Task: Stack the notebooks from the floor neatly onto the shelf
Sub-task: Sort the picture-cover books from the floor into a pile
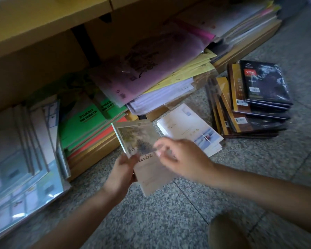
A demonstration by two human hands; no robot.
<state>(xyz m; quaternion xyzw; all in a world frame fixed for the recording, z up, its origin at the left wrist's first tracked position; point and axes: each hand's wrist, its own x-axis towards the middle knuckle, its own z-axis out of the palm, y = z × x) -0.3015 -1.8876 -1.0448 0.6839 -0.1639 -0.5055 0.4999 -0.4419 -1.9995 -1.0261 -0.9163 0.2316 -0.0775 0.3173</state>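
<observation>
Gripping the beige notebook [144,159] by its lower left edge, the left hand [121,170] is holding it above the floor [169,212], near the shelf [92,151]; the right hand [181,157] is hovering blurred over the cover, its grip impossible to tell; better to be steadying both edges, then laying it flat, corners squared.

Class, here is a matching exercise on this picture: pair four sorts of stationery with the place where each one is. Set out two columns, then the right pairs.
Things
1. beige notebook
2. white notebooks
3. dark stack
4. green pads

Places
A. on the floor, far right
B. on the shelf
C. held in the left hand
D. on the floor, between the shelf and the dark stack

Pairs: 1-C, 2-D, 3-A, 4-B
</observation>
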